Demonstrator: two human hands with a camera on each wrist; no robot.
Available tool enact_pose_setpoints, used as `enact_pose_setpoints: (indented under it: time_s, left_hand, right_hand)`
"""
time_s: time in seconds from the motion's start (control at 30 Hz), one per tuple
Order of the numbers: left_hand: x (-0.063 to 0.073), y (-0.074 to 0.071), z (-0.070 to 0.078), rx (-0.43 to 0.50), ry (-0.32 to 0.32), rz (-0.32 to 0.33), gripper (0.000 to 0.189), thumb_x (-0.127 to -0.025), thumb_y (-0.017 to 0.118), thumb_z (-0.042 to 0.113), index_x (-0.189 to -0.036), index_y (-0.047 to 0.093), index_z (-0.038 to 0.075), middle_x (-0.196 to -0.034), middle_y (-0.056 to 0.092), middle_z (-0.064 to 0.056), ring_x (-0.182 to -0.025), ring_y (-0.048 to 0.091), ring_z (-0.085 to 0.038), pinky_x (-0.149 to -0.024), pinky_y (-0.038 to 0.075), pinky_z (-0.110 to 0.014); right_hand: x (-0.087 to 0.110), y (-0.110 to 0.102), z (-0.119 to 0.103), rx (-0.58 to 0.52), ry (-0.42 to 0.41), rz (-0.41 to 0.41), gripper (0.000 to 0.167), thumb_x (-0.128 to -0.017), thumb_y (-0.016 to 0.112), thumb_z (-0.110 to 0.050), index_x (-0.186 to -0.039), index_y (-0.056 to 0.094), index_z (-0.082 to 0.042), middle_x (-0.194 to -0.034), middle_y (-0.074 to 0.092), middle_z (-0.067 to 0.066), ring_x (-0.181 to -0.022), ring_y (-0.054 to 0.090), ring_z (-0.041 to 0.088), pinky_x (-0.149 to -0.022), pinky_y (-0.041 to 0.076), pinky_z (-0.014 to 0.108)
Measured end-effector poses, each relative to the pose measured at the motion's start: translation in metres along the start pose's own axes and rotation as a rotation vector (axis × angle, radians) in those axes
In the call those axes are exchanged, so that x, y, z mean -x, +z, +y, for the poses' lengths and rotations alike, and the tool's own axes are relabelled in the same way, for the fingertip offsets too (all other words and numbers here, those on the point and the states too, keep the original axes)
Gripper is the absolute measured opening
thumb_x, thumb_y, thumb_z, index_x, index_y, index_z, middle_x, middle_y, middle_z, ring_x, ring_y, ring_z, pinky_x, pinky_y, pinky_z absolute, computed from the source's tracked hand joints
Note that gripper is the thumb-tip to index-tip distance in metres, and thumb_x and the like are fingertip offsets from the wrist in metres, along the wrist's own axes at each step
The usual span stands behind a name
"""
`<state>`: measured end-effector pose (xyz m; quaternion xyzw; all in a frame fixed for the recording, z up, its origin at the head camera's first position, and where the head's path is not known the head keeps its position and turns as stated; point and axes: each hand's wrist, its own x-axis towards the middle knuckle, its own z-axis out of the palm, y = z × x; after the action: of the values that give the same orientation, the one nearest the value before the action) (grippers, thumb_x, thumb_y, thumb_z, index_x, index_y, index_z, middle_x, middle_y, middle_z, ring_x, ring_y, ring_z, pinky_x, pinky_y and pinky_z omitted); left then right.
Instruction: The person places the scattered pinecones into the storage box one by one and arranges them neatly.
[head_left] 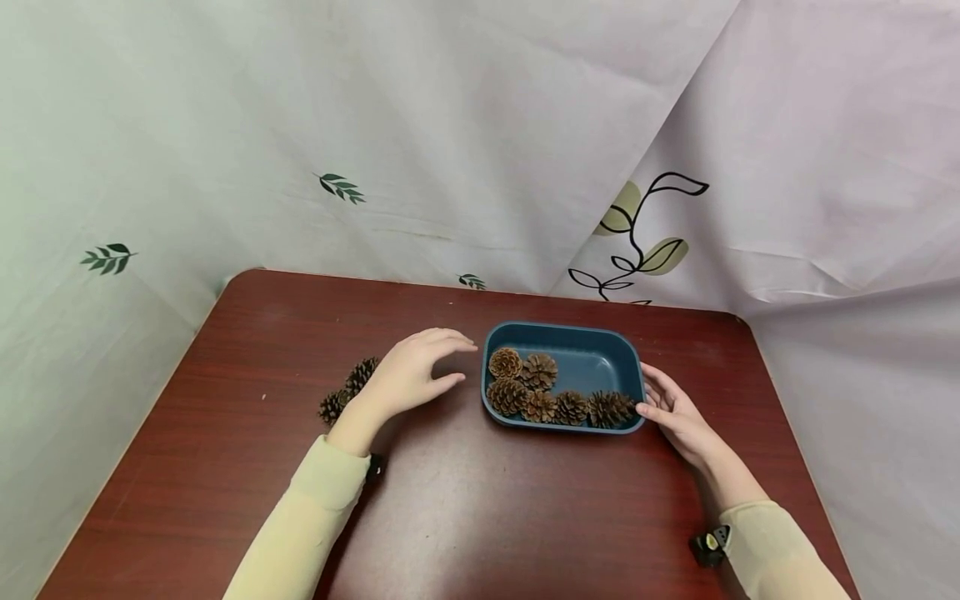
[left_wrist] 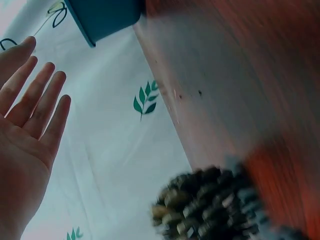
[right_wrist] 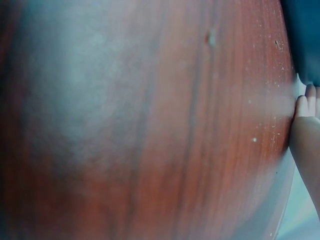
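A dark blue rectangular plastic bin (head_left: pixel 581 333) stands on the table, with several brown pine cones (head_left: pixel 540 407) along its near side and left end. My left hand (head_left: pixel 408 371) is in the air just left of the bin, fingers spread and nothing between them. Under and beside that wrist lie loose pine cones (head_left: pixel 362 377), partly hidden by the hand; in the left wrist view a pine cone (left_wrist: pixel 200 207) shows large and blurred. At the bin's right end my right hand (head_left: pixel 678 417) holds the wall, thumb over the rim and fingers along the outside.
The reddish-brown wooden table (head_left: pixel 480 500) has rounded far corners. White cloth (head_left: pixel 450 150) with leaf prints hangs behind it and at both sides. A small dark device (head_left: pixel 708 546) is strapped at the right wrist.
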<state>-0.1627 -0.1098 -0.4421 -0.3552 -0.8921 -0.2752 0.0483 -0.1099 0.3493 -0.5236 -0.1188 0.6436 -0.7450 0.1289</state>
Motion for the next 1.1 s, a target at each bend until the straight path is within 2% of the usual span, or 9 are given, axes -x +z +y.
enact_pose_setpoints:
  time_s: [0.3,0.57,1.1]
  left_hand:
    - [0.032,-0.005,-0.008,-0.047,-0.056,0.059,0.041,-0.090,0.085,0.012,-0.130,0.074,0.012,-0.132,0.074,-0.005,-0.127,0.068,-0.026,-0.110,0.056,-0.048]
    - [0.061,-0.002,-0.009,-0.032,-0.102,0.103,0.041,-0.089,0.086,0.010,-0.128,0.075,0.012,-0.130,0.074,-0.004,-0.123,0.069,-0.027,-0.104,0.058,-0.052]
    - [0.098,-0.015,-0.025,-0.074,-0.157,0.168,0.042,-0.083,0.090,0.008,-0.123,0.076,0.012,-0.124,0.076,-0.005,-0.121,0.070,-0.028,-0.103,0.058,-0.048]
  right_hand:
    - [0.000,0.000,0.003,0.008,-0.006,-0.009,0.061,-0.105,0.052,0.010,-0.159,0.041,-0.014,-0.150,0.058,-0.017,-0.136,0.056,-0.006,-0.111,0.046,0.008]
    - [0.000,0.001,0.000,0.007,-0.007,-0.012,0.061,-0.105,0.053,0.009,-0.160,0.040,-0.013,-0.150,0.058,-0.017,-0.136,0.056,-0.006,-0.111,0.046,0.008]
    - [-0.002,-0.001,-0.001,0.018,0.008,-0.009,0.060,-0.105,0.052,0.010,-0.160,0.039,-0.012,-0.150,0.057,-0.018,-0.137,0.055,-0.007,-0.110,0.046,0.008]
